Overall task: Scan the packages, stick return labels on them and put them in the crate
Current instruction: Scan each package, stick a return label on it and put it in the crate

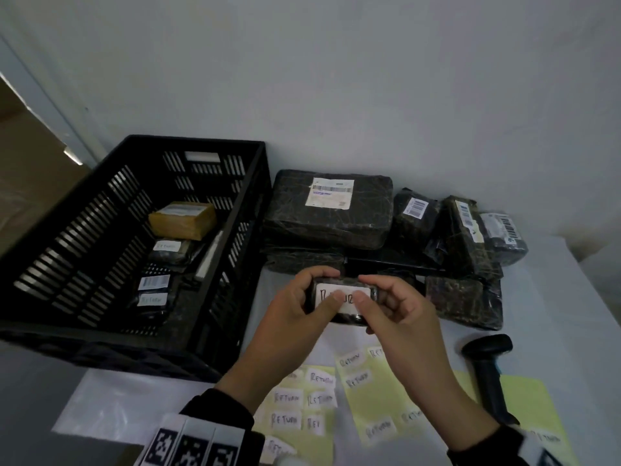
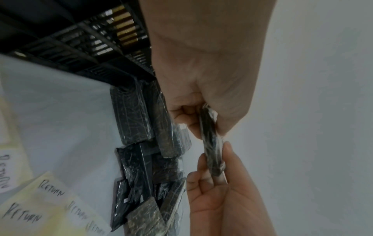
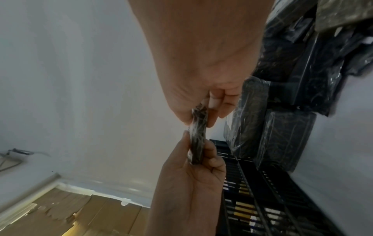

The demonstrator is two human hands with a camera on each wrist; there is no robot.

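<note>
Pressing the label [image 1: 342, 297] flat: both hands, left [image 1: 295, 317] and right [image 1: 400, 317], pinch the package [image 1: 347, 318]; thumbs should smooth outward to its edges.

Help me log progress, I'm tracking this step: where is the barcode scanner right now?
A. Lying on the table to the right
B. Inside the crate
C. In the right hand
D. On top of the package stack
A: the barcode scanner lies on the table, while both hands hold the small package.
</note>
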